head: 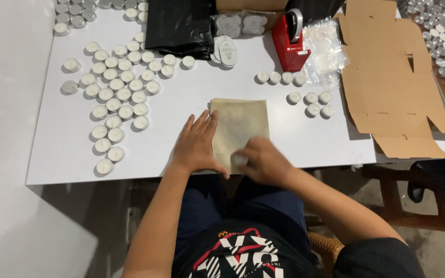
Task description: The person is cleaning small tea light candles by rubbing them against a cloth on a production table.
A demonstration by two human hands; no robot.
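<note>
A flat tan paper pouch [241, 121] lies on the white table [181, 98] near its front edge. My left hand [197, 145] rests flat with fingers together on the pouch's left edge, pressing it down. My right hand [263, 162] is curled at the pouch's near right corner, with something small and white [240, 160] pinched at its fingertips; I cannot tell what it is.
Several white tealight candles [122, 87] cover the table's left part, and more [311, 98] sit right of the pouch. A red tape dispenser [289, 44], black plastic bag [180, 25], round stickers [226, 51], clear bags [325, 51] and a flattened cardboard box [392, 77] stand at the back and right.
</note>
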